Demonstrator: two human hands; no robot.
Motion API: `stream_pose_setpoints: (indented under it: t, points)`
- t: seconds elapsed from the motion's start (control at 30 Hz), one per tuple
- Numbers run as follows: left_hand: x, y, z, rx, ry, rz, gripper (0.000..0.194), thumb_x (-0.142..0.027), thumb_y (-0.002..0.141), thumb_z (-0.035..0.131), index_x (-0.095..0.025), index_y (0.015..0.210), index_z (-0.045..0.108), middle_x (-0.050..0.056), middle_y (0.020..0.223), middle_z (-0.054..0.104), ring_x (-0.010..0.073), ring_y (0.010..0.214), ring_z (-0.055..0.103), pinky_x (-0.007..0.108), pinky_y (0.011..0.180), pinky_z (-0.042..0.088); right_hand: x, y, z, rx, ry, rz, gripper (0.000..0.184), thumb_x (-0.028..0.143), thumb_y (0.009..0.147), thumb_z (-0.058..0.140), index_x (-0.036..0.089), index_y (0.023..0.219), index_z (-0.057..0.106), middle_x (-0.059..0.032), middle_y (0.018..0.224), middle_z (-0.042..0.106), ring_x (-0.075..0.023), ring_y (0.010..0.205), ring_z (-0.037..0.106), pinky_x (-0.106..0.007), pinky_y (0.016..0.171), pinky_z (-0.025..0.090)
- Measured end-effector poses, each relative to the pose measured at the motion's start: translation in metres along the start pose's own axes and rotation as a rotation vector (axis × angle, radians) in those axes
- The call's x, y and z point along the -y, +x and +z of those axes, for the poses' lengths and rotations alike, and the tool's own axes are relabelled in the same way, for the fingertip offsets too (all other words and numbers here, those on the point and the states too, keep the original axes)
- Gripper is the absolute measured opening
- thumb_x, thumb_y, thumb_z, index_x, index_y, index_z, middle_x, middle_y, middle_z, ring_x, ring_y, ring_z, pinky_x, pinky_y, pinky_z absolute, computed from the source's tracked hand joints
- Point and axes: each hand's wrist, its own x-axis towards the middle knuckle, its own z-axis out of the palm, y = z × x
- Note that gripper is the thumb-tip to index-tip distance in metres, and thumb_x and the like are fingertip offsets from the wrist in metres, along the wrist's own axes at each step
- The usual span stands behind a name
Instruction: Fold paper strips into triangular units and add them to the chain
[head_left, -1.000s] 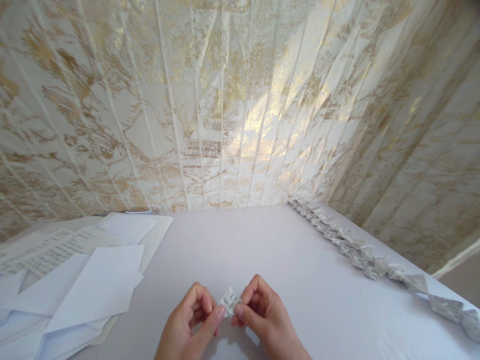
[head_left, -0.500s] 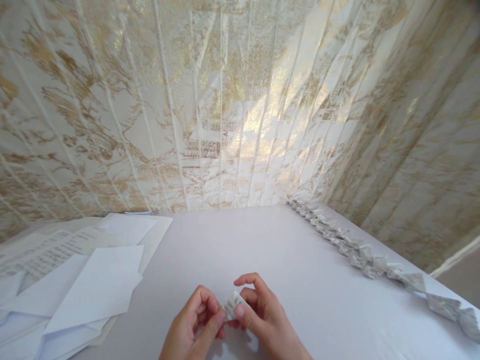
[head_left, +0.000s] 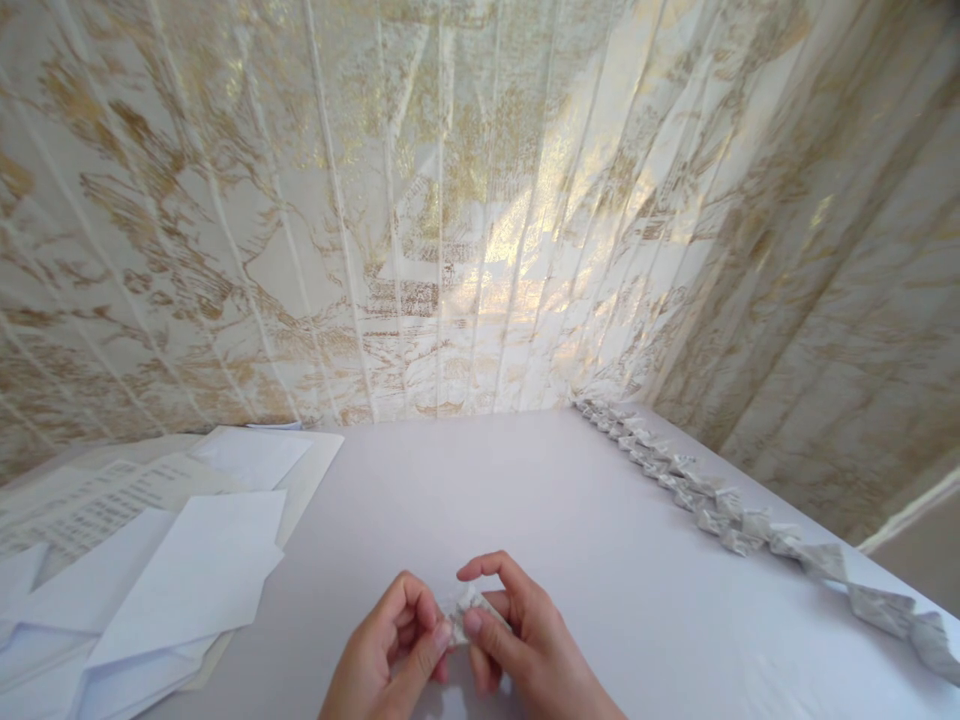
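Note:
Between my two hands, low in the middle of the head view, is a small folded piece of printed paper [head_left: 466,603]. My left hand [head_left: 401,640] pinches its left corner between thumb and forefinger. On the other side my right hand [head_left: 521,630] grips it, the thumb pressed on the near face and the forefinger arched above the top edge. Fingers cover much of the paper, so its full shape is hidden. Both hands are just above the white table [head_left: 450,500].
Along the table's right edge runs a line of small folded printed-paper pieces [head_left: 720,505]. Loose white paper sheets [head_left: 202,570] and a printed sheet [head_left: 112,500] lie overlapped at the left. A gold-patterned curtain [head_left: 442,250] hangs behind the table.
My right forefinger has shifted slightly left over the paper's top, and my other right fingers have moved lower. Less of the paper's printed face shows now. My left hand has barely moved.

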Motion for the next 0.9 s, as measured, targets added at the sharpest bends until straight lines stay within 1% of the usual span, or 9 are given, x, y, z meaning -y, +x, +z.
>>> stream_pose_setpoints:
  t: [0.07, 0.23, 0.37, 0.47, 0.57, 0.63, 0.7, 0.8, 0.9]
  points:
    - [0.000, 0.001, 0.000, -0.014, -0.018, -0.007, 0.047, -0.062, 0.072, 0.071, -0.021, 0.068, 0.049, -0.007, 0.060, 0.051, 0.0108, 0.056, 0.052, 0.022, 0.057, 0.040, 0.000, 0.001, -0.002, 0.032, 0.029, 0.013, 0.053, 0.062, 0.084, 0.060, 0.018, 0.110, 0.048, 0.0101, 0.046, 0.052, -0.0076, 0.037, 0.040, -0.018, 0.043, 0.034]
    - [-0.003, 0.001, 0.001, -0.028, -0.056, -0.001, 0.045, -0.060, 0.072, 0.072, -0.021, 0.068, 0.050, -0.008, 0.061, 0.049, 0.0091, 0.055, 0.050, 0.021, 0.056, 0.038, -0.002, -0.002, -0.003, 0.036, -0.027, 0.041, 0.058, 0.066, 0.085, 0.055, 0.016, 0.114, 0.051, 0.0149, 0.035, 0.040, -0.0048, 0.027, 0.027, -0.014, 0.031, 0.020]
    - [-0.002, 0.002, 0.000, -0.023, -0.075, 0.010, 0.044, -0.059, 0.073, 0.073, -0.021, 0.068, 0.052, -0.008, 0.060, 0.049, 0.0089, 0.055, 0.049, 0.020, 0.055, 0.037, -0.003, -0.003, -0.005, 0.032, -0.017, 0.066, 0.065, 0.068, 0.089, 0.047, 0.013, 0.124, 0.049, 0.0140, 0.033, 0.041, -0.0067, 0.026, 0.028, -0.015, 0.030, 0.020]
    - [0.002, 0.005, -0.004, -0.030, -0.070, 0.028, 0.042, -0.058, 0.074, 0.072, -0.021, 0.069, 0.052, -0.007, 0.059, 0.050, 0.0086, 0.055, 0.048, 0.020, 0.056, 0.039, 0.002, -0.004, -0.010, -0.075, -0.056, 0.027, 0.064, 0.065, 0.094, 0.037, 0.011, 0.125, 0.050, 0.0133, 0.034, 0.038, -0.0087, 0.029, 0.029, -0.018, 0.035, 0.028]
    - [0.009, 0.008, -0.007, -0.038, -0.069, 0.018, 0.041, -0.058, 0.073, 0.072, -0.021, 0.073, 0.054, -0.007, 0.060, 0.051, 0.0088, 0.054, 0.048, 0.019, 0.053, 0.038, 0.010, -0.005, -0.016, -0.196, -0.260, -0.124, 0.051, 0.054, 0.100, 0.034, 0.014, 0.122, 0.056, 0.0058, 0.049, 0.052, -0.0119, 0.044, 0.047, -0.024, 0.053, 0.043]
    - [0.014, 0.010, -0.009, -0.039, -0.049, 0.010, 0.039, -0.057, 0.074, 0.072, -0.021, 0.080, 0.056, -0.008, 0.060, 0.049, 0.0089, 0.054, 0.047, 0.018, 0.050, 0.035, 0.014, -0.007, -0.018, -0.137, -0.472, -0.230, 0.037, 0.044, 0.097, 0.047, 0.020, 0.123, 0.059, -0.0026, 0.075, 0.066, -0.0163, 0.069, 0.060, -0.028, 0.068, 0.047]
    - [0.017, 0.011, -0.009, -0.041, -0.019, 0.023, 0.035, -0.052, 0.076, 0.071, -0.021, 0.086, 0.058, -0.009, 0.060, 0.048, 0.0083, 0.053, 0.045, 0.018, 0.050, 0.034, 0.015, -0.008, -0.017, -0.014, -0.660, -0.268, 0.037, 0.032, 0.089, 0.063, 0.024, 0.125, 0.060, -0.0067, 0.098, 0.067, -0.0208, 0.088, 0.062, -0.030, 0.078, 0.047]
    - [0.016, 0.011, -0.009, -0.043, 0.019, 0.035, 0.032, -0.049, 0.078, 0.070, -0.021, 0.088, 0.057, -0.010, 0.059, 0.045, 0.0080, 0.052, 0.042, 0.019, 0.051, 0.034, 0.014, -0.009, -0.012, 0.079, -0.793, -0.219, 0.044, 0.018, 0.082, 0.067, 0.022, 0.126, 0.061, -0.0081, 0.101, 0.067, -0.0221, 0.088, 0.061, -0.030, 0.078, 0.047]
    - [0.013, 0.008, -0.006, -0.018, 0.015, 0.026, 0.036, -0.055, 0.081, 0.066, -0.022, 0.092, 0.057, -0.008, 0.063, 0.050, 0.0096, 0.057, 0.047, 0.020, 0.057, 0.039, 0.011, -0.008, -0.007, 0.040, -0.754, -0.194, 0.038, 0.012, 0.082, 0.062, 0.020, 0.119, 0.063, -0.0059, 0.095, 0.067, -0.0188, 0.080, 0.061, -0.027, 0.074, 0.048]
